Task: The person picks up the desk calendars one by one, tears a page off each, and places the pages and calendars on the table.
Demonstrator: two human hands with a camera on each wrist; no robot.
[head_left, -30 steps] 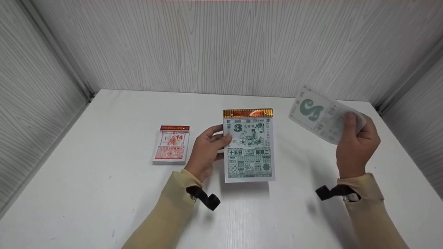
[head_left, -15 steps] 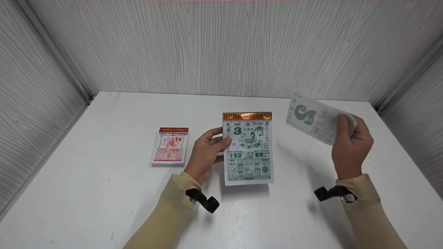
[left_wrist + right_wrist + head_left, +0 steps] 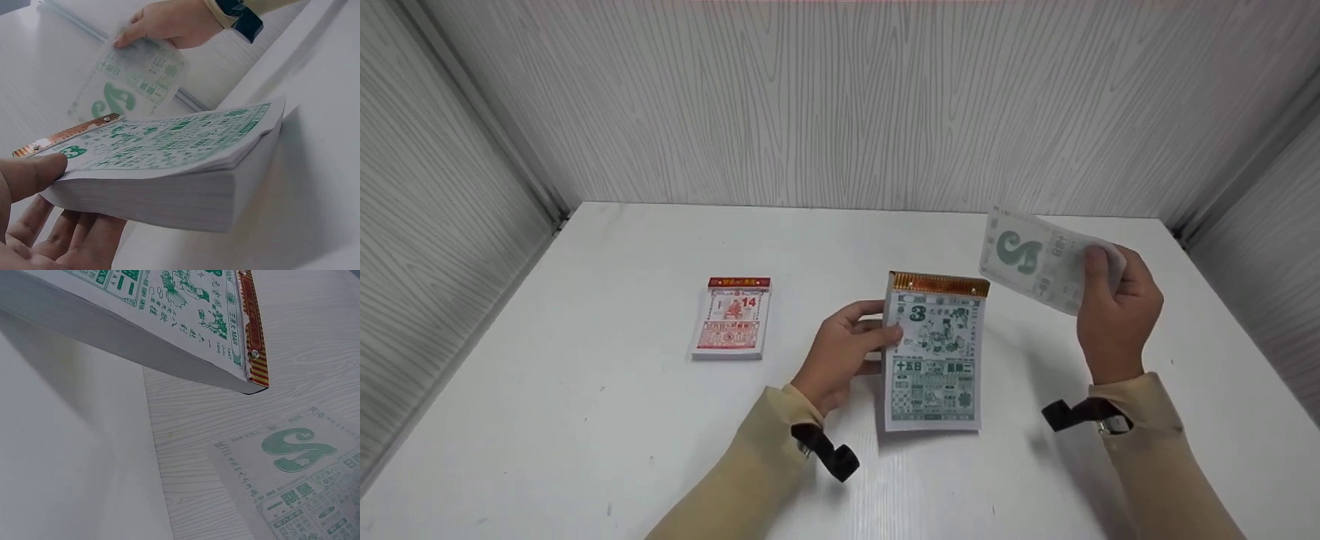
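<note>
My left hand [image 3: 844, 352] grips a thick tear-off calendar [image 3: 936, 360] by its left edge, thumb on the top sheet and fingers beneath. The sheet shows a green 3, and a gold and red binding strip [image 3: 67, 135] runs along the top. The left wrist view shows the calendar raised off the table. To its right, my right hand [image 3: 1119, 315] pinches a loose calendar page [image 3: 1027, 259] between thumb and fingers. A green 2 shows reversed through the thin paper. In the right wrist view the page [image 3: 298, 472] hangs apart from the calendar; the hand is out of that view.
A smaller calendar [image 3: 733, 319] with a red header and red print showing 14 lies on the white table [image 3: 607, 420], left of my left hand. Wood-grain panels [image 3: 840, 105] enclose the table at the back and both sides.
My left hand has carried the calendar to the right and nearer to me, tilting it slightly. My right hand, still holding the page, has shifted slightly left. The small calendar stays put.
</note>
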